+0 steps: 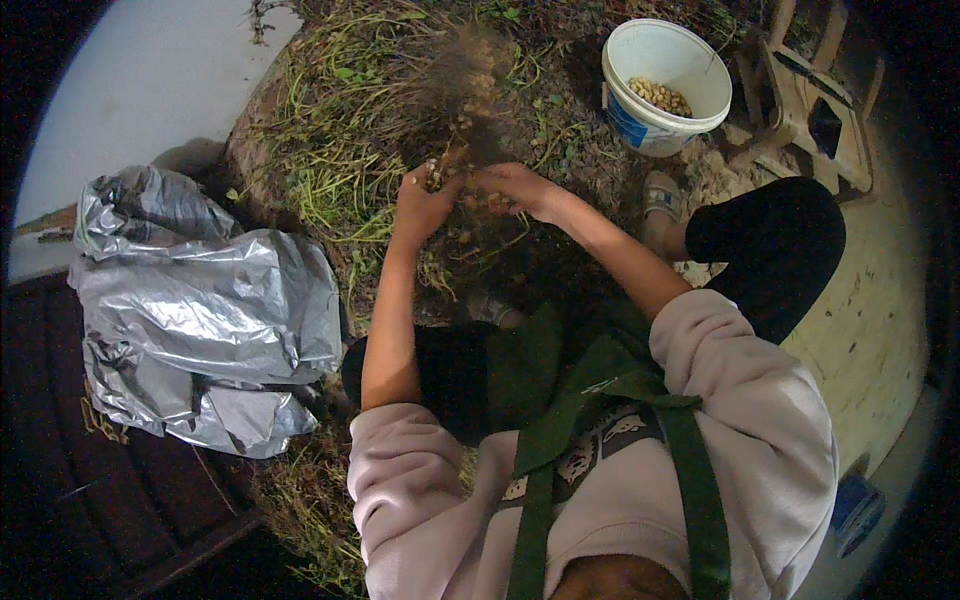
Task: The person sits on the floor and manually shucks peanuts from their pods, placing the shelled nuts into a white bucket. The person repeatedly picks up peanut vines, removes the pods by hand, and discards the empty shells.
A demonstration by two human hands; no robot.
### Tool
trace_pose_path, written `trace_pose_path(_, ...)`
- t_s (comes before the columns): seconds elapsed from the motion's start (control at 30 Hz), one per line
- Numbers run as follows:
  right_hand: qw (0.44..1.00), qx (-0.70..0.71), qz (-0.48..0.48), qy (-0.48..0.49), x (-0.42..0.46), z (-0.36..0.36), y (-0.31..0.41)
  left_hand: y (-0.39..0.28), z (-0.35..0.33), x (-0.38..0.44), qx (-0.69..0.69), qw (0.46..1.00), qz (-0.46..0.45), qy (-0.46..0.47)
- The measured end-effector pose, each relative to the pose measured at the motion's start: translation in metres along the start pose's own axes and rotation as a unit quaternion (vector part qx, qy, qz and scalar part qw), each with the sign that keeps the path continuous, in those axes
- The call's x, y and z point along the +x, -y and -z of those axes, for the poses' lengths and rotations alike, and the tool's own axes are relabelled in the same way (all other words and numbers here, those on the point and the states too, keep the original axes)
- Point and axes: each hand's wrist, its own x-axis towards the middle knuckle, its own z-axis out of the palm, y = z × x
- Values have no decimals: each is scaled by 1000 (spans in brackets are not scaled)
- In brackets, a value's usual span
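Note:
My left hand (426, 202) is closed round small pale pods, which look like peanuts, and plant stems at the near side of a heap of pulled plants (337, 142). Close to its right, my right hand (514, 187) reaches in from the right with bent fingers at a clump of roots and pods (480, 199); whether it grips any is unclear. Dark, blurred roots lie just beyond both hands. A white plastic bucket (667, 56) stands at the upper right, with unshelled peanuts (660, 97) at its bottom.
A crumpled silver plastic sheet (217, 300) lies at the left, above a dark panelled surface (75, 420). A chair-like frame (817, 112) stands right of the bucket. More dried plants (307, 502) lie at the lower left. My feet are near the heap, one (661, 202) just below the bucket.

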Motion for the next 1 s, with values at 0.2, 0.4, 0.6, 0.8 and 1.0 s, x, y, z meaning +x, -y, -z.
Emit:
trace_pose_path(0.2,996,74,23,34,2,-12,0,2,1,-2,-4,999,-47,13)
trace_pose_path(0.4,987,-126,95,43,24,27,-22,-15,-2,-4,-9,995,-83,47)
trace_pose_path(0.6,995,16,-67,71,9,26,15,39,-10,17,6,993,-121,12)
trace_pose_path(0.8,998,35,50,-28,-20,12,49,46,16,23,6,999,-32,-11)
trace_pose_path(1.0,918,-349,169,-87,8,-10,17,-2,10,7,26,998,-48,-41)
